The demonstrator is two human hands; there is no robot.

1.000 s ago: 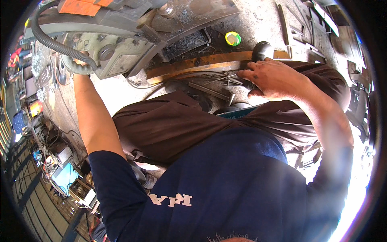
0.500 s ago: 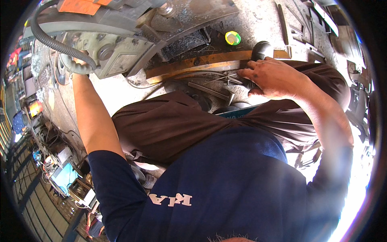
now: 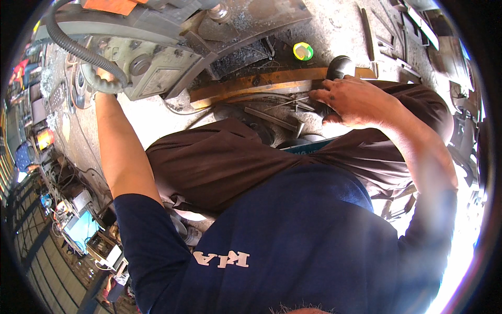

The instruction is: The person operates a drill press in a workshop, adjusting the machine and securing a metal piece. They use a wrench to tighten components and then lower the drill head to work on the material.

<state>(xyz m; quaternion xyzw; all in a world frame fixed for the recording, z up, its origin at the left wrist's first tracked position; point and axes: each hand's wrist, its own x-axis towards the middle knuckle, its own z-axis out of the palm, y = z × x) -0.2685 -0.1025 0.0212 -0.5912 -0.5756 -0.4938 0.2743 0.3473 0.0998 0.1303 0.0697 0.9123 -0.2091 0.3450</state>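
At the far left, my left hand (image 3: 106, 83) is at a pale scalloped handwheel (image 3: 94, 79) on the side of a grey machine (image 3: 157, 68). Its fingers seem wrapped round the rim, though the wheel and a ribbed hose (image 3: 78, 54) partly cover them. My right hand (image 3: 353, 100) rests over my right leg, palm down, its fingers loosely stretched and holding nothing. Just beyond its fingertips a dark rounded shoe tip (image 3: 341, 67) shows. Dark brown trousers (image 3: 209, 162) cover my spread legs.
A rusty metal bar (image 3: 261, 80) lies across the floor in front of me, with cables and thin rods (image 3: 293, 102) behind it. Beyond it sits a yellow-green round container (image 3: 303, 51). Long metal pieces (image 3: 368, 34) lie at the upper right. Cluttered equipment (image 3: 83, 230) fills the lower left.
The machine and handwheel appear shifted slightly right in the picture as the view moves a little. My left hand stays at the wheel, and my right hand keeps its place.
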